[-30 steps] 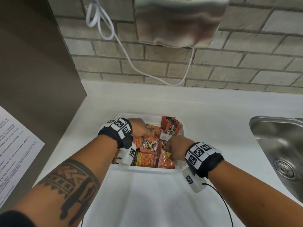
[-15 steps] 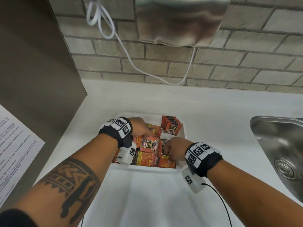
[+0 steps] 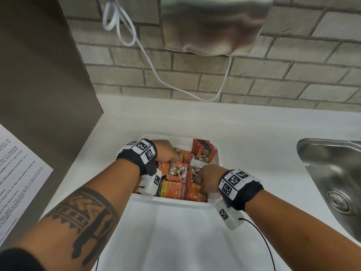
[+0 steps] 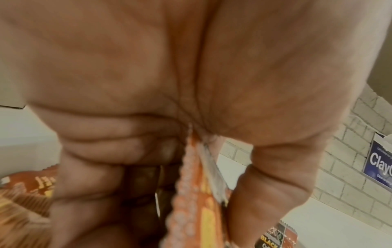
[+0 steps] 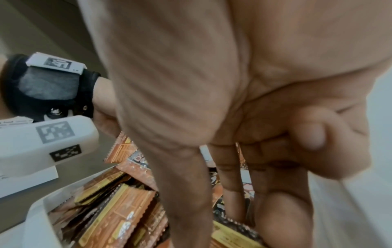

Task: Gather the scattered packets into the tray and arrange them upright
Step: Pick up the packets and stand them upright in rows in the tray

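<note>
Little had shifted: both hands stayed in the tray [image 3: 215, 151] on the table. Left hand [image 4: 148, 151] pinched an orange packet [image 4: 191, 201]; right hand [image 3: 208, 178] dug curled fingers [image 5: 182, 184] among loose packets [image 3: 172, 189], grip unclear. Sorting continued; only the far-corner row [image 3: 204, 153] stood upright.

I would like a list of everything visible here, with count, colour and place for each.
tray: one, white, on the counter
packets: many, orange-red, jumbled in the tray; a few upright at its far right corner
counter: one, white
sink: one, steel, right
dryer: one, silver, on the brick wall
cable: one, white, on the wall
paper: one, white, left
left hand: pinches packets
right hand: in the tray, among packets
</note>
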